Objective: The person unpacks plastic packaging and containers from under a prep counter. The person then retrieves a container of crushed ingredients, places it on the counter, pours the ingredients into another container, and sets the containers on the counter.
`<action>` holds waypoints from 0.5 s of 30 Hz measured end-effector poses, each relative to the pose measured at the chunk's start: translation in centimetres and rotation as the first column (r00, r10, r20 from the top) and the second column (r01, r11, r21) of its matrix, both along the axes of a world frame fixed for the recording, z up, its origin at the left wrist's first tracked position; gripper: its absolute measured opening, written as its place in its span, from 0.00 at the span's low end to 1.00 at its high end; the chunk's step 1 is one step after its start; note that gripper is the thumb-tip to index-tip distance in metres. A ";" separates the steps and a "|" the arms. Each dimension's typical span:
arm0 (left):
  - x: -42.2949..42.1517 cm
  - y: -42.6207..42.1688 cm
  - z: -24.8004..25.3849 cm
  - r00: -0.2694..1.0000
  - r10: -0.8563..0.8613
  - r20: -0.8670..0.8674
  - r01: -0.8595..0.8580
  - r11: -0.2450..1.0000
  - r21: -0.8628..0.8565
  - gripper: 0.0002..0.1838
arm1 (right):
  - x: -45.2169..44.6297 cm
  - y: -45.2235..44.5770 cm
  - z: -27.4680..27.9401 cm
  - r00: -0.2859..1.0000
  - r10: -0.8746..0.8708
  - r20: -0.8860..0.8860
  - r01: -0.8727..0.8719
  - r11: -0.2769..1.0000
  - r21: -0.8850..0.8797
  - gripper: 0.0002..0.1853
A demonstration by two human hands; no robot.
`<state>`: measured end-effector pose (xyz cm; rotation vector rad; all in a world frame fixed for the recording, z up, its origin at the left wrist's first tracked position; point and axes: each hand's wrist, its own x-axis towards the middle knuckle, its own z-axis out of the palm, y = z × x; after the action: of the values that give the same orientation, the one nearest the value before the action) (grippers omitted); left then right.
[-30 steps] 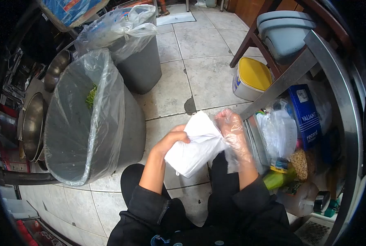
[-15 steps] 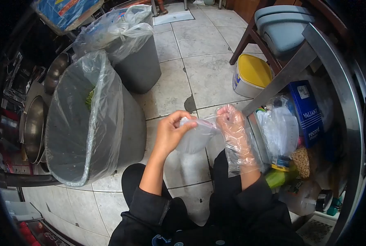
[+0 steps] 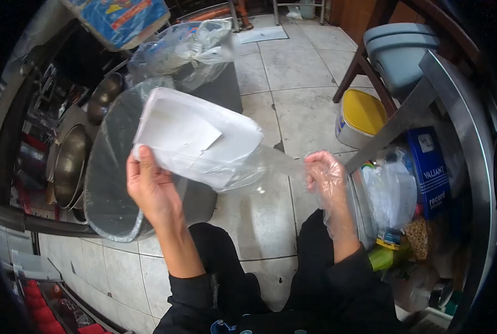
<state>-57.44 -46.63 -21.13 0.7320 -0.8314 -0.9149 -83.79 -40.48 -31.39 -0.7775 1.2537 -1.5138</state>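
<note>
Grey walls showed on the lined bin at left, with a second bin beyond on the far side. Between bin and camera, the flat white packet tilted, its near left edge clasped by the left hand. Rightward, the right hand had curled fingers inside a clear glove; whether they pinched the clear film trailing from the packet, I could not tell.

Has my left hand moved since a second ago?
Yes, leftward: the left hand now hides part of the nearer grey bin; earlier it stood right of it.
</note>
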 end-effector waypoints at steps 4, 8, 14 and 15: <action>4.1 0.5 5.3 0.971 0.216 0.100 -0.203 0.971 -0.128 0.11 | 3.7 0.4 0.1 0.968 0.220 0.118 -0.205 0.970 -0.132 0.01; 9.3 -0.7 8.8 0.935 0.313 0.169 -0.267 0.932 -0.247 0.11 | 6.1 1.1 1.2 0.884 0.377 0.276 -0.282 0.901 -0.328 0.01; 12.2 -1.4 10.7 0.913 0.376 0.161 -0.335 0.913 -0.232 0.13 | 8.7 2.3 1.6 0.838 0.477 0.267 -0.316 0.821 -0.475 0.05; 13.8 -1.9 10.5 0.910 0.379 0.167 -0.337 0.913 -0.231 0.13 | 8.8 2.5 1.5 0.831 0.481 0.280 -0.295 0.808 -0.511 0.06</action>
<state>-43.63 -48.49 -10.66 0.7831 -0.9193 -0.4200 -74.98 -37.95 -29.86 -0.9017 0.3921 -1.5189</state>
